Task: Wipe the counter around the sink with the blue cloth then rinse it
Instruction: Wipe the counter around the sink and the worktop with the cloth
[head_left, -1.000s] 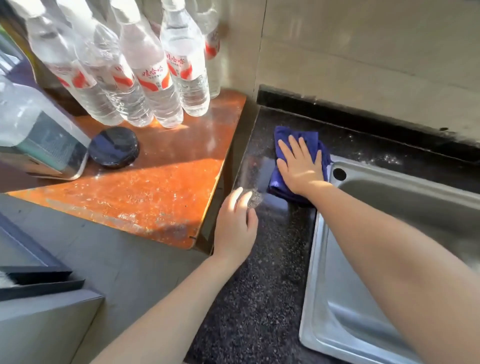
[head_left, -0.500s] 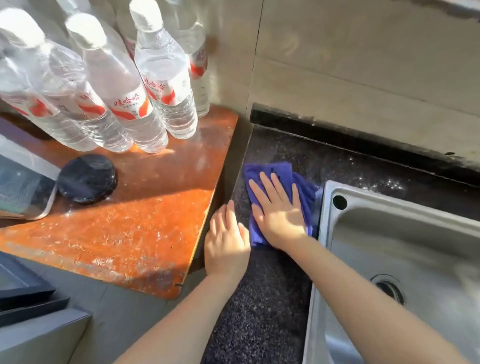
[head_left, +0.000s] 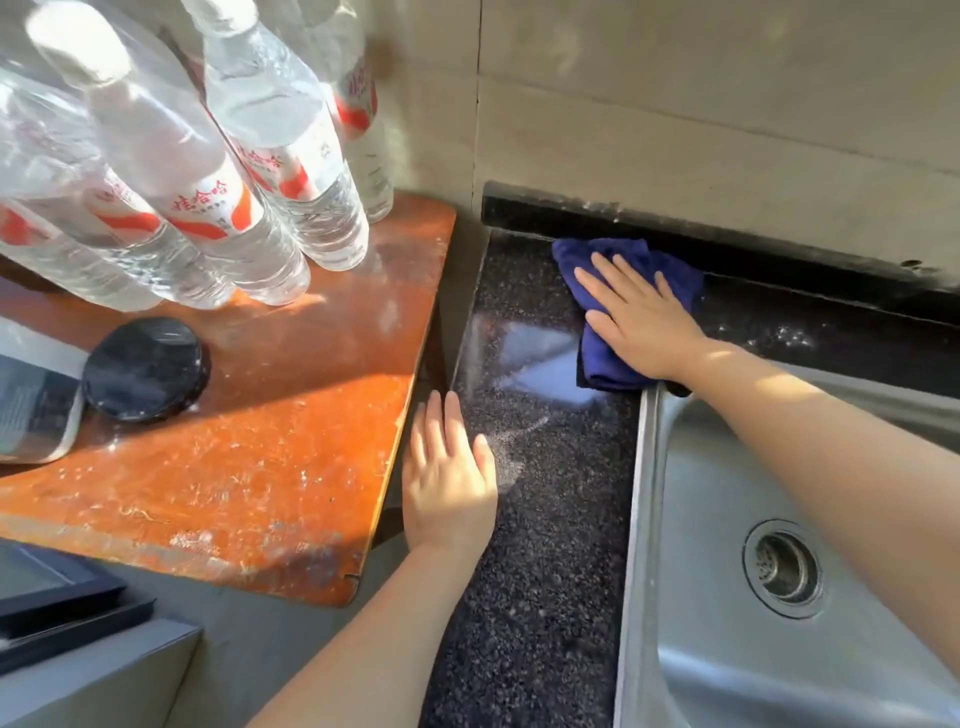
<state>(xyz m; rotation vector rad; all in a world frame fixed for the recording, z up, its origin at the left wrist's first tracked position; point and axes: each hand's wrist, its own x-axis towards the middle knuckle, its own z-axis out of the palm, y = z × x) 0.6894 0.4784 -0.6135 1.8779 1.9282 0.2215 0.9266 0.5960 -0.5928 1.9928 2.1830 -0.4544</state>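
Observation:
The blue cloth (head_left: 600, 358) lies bunched on the dark speckled counter (head_left: 540, 597), at the far left corner of the steel sink (head_left: 638, 519) and close to the black back ledge. My right hand (head_left: 641, 319) presses flat on top of it, fingers spread and pointing up-left, hiding the cloth's middle. My left hand (head_left: 447, 478) rests flat and empty on the counter's left edge, fingers together. A wet, shiny patch shows on the counter between the two hands.
An orange wooden table (head_left: 270, 457) abuts the counter on the left, carrying several water bottles (head_left: 291, 171), a round black lid (head_left: 145, 366) and a flat package. The sink drain (head_left: 782, 566) is at right. A tiled wall stands behind.
My right hand has slid the cloth away from me, toward the back ledge at the sink's far corner. My left hand has stayed at the counter's left edge.

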